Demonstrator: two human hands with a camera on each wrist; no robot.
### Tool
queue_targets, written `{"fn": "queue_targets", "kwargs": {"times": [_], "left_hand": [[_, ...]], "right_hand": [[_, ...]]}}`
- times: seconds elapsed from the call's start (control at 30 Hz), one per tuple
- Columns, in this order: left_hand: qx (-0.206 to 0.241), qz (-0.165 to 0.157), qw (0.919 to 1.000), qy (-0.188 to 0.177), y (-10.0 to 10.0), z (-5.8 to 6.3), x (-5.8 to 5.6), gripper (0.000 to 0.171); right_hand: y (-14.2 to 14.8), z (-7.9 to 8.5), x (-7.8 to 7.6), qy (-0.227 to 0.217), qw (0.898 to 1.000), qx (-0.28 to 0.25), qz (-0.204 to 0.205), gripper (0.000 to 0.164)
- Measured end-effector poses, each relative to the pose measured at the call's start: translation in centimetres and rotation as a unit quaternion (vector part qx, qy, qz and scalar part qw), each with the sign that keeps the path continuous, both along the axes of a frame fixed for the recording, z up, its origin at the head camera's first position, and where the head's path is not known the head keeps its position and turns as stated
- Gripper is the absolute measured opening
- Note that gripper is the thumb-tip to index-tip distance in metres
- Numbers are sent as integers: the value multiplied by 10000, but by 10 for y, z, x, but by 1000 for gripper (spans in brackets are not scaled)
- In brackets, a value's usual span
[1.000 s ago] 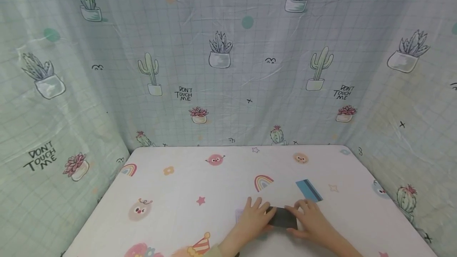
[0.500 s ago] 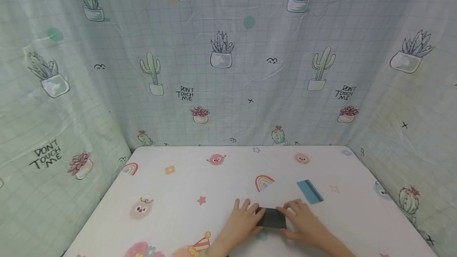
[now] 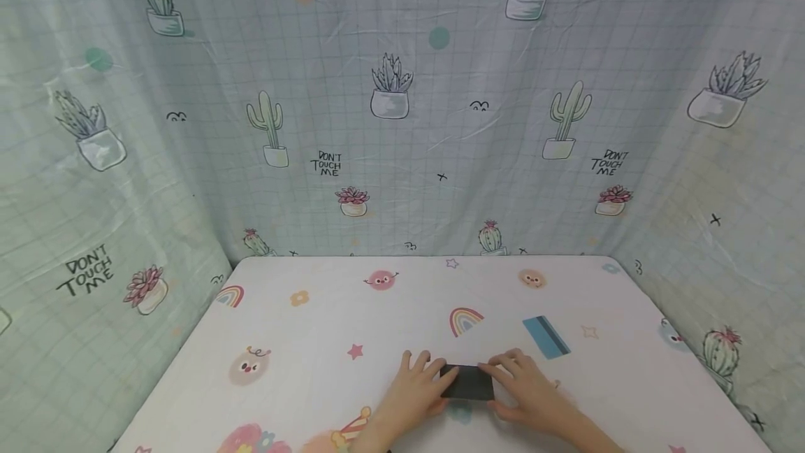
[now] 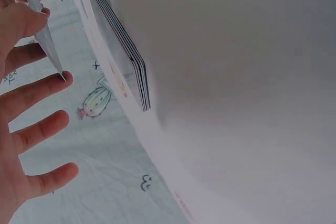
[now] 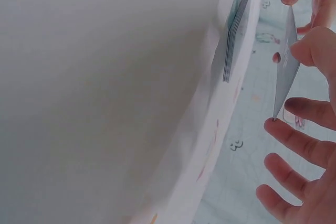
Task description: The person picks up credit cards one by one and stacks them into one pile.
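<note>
A thin black-faced card [image 3: 467,384] is held between both hands, low over the front part of the table. My left hand [image 3: 411,391] pinches its left end between thumb and fingers, and my right hand [image 3: 525,391] pinches the right end. Seen almost edge-on, the card's pale underside [image 4: 46,38] shows in the left wrist view, the other fingers spread below it. A neat stack of cards [image 5: 237,38] stands on the table apart from the held card in the right wrist view; the head view does not show it.
Beyond my right hand a light blue card with a dark stripe [image 3: 546,337] lies flat. The white tabletop [image 3: 314,341] carries printed rainbows, stars and faces. Cactus-print cloth [image 3: 402,180] hangs at the back and both sides.
Both hands have moved left together, carrying the black-faced card with them. A pale purple patch beside my left hand is now covered. The blue card lies where it was.
</note>
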State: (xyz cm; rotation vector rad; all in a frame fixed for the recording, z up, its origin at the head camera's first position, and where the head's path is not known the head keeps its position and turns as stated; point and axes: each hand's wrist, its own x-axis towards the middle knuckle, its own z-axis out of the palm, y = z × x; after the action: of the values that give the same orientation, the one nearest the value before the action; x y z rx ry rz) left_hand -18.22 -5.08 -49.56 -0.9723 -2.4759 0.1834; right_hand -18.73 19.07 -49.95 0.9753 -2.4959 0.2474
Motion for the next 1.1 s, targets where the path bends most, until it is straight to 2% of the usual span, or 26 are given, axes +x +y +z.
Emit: {"fn": "queue_targets", "kwargs": {"times": [0.17, 0.33, 0.6, 0.83, 0.93, 1.1], "left_hand": [[9, 2, 9997, -239, -5, -1, 0, 49], [55, 1, 9986, -525, -12, -1, 0, 50], [100, -157, 9998, -105, -22, -7, -1, 47], [148, -135, 9998, -7, -29, -8, -1, 49], [110, -70, 9998, -153, -31, -6, -1, 50], [91, 115, 9980, -620, -34, -3, -1, 50]], "right_hand": [[-4, -1, -1, 78, 9996, -71, 255, 57], [-8, -1, -2, -101, 9995, 36, 287, 56], [-13, -1, -3, -240, 9990, 97, 362, 56], [-20, -3, -6, -266, 9985, 173, 441, 56], [-23, -4, -7, -300, 9983, 168, 478, 56], [-27, -8, -11, -495, 9973, 303, 446, 57]]}}
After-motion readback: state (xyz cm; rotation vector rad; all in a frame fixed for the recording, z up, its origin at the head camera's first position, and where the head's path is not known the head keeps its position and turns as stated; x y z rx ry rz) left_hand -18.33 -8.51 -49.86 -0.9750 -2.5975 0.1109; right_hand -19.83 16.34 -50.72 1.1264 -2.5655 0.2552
